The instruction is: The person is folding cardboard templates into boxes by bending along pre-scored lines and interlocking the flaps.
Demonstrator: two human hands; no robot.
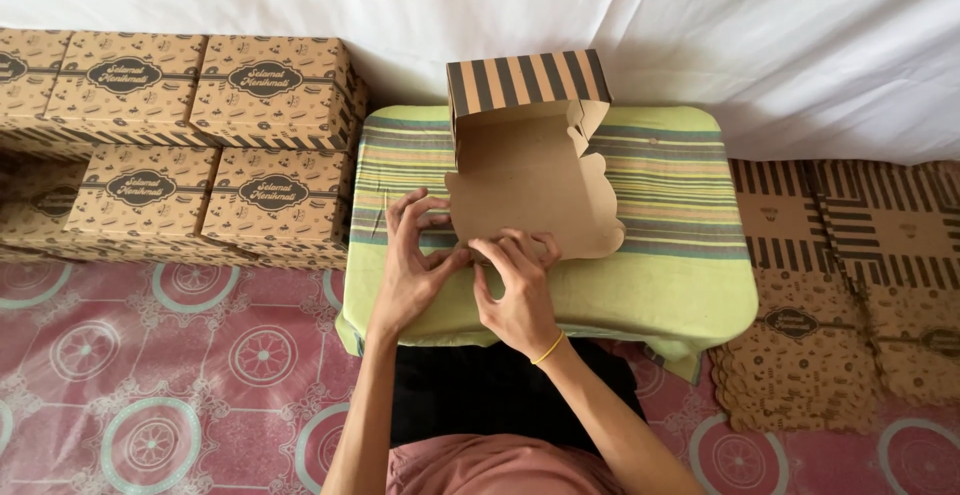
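My left hand [410,265] and my right hand [518,290] meet at the near edge of the half-folded cardboard box [525,180], which lies on the small table [680,285] with the green striped cloth, right in front of my knees. My left fingers [412,210] are spread, the tips resting on the box's front left corner while the thumb presses in toward the fold. My right fingers [525,247] are curled close together and seem to be pinching the front flap at the same spot, though I cannot tell exactly which tab they grip because my knuckles cover it. The striped back wall of the box stands upright, and the right side flap with its wavy edge lies flat on the cloth. I judge the risk lies at this corner: if I press too hard the thin card may crease off its scored line or the tab may tear, and with both hands on one side the box could slide along the cloth. Finished boxes [200,145] are stacked to my left, and flat blanks [840,285] lie on the floor to my right.
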